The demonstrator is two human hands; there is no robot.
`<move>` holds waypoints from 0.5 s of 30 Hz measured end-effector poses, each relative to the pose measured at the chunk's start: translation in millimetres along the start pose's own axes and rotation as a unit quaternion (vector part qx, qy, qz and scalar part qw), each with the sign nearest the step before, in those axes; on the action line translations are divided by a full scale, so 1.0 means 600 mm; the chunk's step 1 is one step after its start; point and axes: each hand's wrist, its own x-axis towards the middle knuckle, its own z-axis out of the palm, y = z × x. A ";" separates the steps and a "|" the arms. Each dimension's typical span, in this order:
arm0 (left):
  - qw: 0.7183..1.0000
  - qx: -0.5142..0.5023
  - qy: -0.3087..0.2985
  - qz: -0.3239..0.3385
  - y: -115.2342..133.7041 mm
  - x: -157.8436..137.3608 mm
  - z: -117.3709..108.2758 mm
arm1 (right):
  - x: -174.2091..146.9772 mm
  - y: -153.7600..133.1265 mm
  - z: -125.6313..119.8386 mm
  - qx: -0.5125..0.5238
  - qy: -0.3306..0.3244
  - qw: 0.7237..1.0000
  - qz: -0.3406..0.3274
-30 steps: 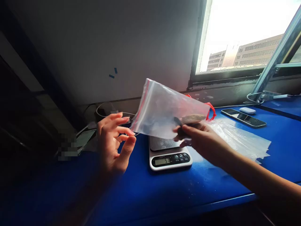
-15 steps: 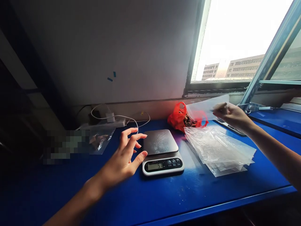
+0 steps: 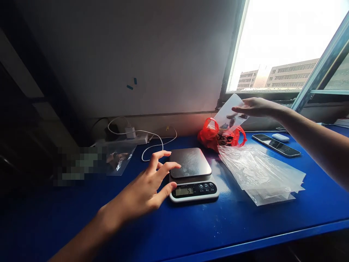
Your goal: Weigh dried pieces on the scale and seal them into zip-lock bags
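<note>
We grip a clear plastic bag (image 3: 227, 109) that slants down leftward from our right hand (image 3: 257, 107) to the red bag (image 3: 206, 137), while our left hand (image 3: 145, 187), unclenched, fingers loosely spread, has the scale (image 3: 192, 163) at its fingertips.

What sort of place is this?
Probably an indoor work area, perhaps a weighing station: a digital scale and a pile of clear plastic bags lie on a blue tabletop near a window.
</note>
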 end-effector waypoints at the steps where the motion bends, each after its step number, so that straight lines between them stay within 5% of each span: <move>1: 1.000 0.002 -0.004 0.005 0.000 0.000 0.000 | -0.002 0.005 -0.005 0.016 -0.015 1.000 -0.003; 4: 1.000 0.004 -0.015 0.015 0.001 0.000 0.000 | -0.009 0.018 -0.012 0.042 -0.011 0.999 0.007; 15: 0.999 0.015 -0.034 0.023 -0.003 0.003 0.007 | -0.006 0.033 -0.005 -0.084 0.203 0.975 0.016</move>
